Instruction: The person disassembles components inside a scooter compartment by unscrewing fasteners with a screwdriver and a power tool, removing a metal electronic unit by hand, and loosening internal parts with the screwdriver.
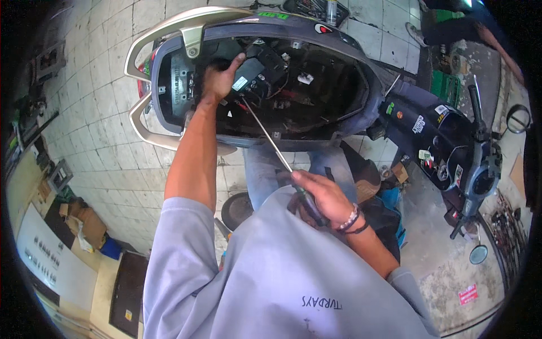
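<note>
Below me is a scooter's dark rear body (pixel 259 138), its seat opening showing the inner parts. My left hand (pixel 219 83) reaches into the left half of the opening, thumb stretched out beside a black box-shaped part (pixel 265 69) with a pale label. Its other fingers are lost in the dark, so their grip is unclear. My right hand (pixel 323 196) is closed round the dark handle of a long screwdriver (pixel 270 138). The metal shaft slants up and left into the opening, its tip near the lower edge of the labelled part.
A pale grab rail (pixel 141 48) curves round the scooter's tail. The handlebar (pixel 483 152) and a round mirror (pixel 478 254) stand at the right. A tray of tools (pixel 307 7) lies beyond the scooter. Another person's leg (pixel 451 33) shows at the upper right. A cardboard box (pixel 84 223) sits at the left.
</note>
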### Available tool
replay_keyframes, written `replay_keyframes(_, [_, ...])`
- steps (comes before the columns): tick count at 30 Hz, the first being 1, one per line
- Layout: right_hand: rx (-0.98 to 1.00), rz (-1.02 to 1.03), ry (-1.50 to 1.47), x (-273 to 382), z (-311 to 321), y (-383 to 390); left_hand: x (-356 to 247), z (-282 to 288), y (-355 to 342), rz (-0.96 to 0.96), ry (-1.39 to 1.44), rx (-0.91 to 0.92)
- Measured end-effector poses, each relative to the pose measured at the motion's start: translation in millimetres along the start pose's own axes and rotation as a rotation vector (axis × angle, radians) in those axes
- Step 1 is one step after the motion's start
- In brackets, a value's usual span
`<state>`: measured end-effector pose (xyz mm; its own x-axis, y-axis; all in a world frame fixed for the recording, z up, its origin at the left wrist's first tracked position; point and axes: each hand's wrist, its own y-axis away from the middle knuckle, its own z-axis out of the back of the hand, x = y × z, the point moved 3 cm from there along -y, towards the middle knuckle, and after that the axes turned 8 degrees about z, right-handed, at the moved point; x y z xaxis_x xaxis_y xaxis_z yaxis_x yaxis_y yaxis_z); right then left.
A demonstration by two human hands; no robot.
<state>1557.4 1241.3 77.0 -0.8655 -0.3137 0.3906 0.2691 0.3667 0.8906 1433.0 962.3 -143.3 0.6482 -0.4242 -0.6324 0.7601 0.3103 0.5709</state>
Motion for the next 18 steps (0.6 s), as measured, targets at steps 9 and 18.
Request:
replay_keyframes(9, [0.217,-0.138,-1.261,22.8,-42.9,0.1,-2.6,0.4,-1.3,0.06,-0.04,-0.033])
replay_keyframes(18, [0.046,-0.003,-1.037,-10.2,-60.7,5.0,11.8,-22.2,-10.6,0.27,-0.113,0.081])
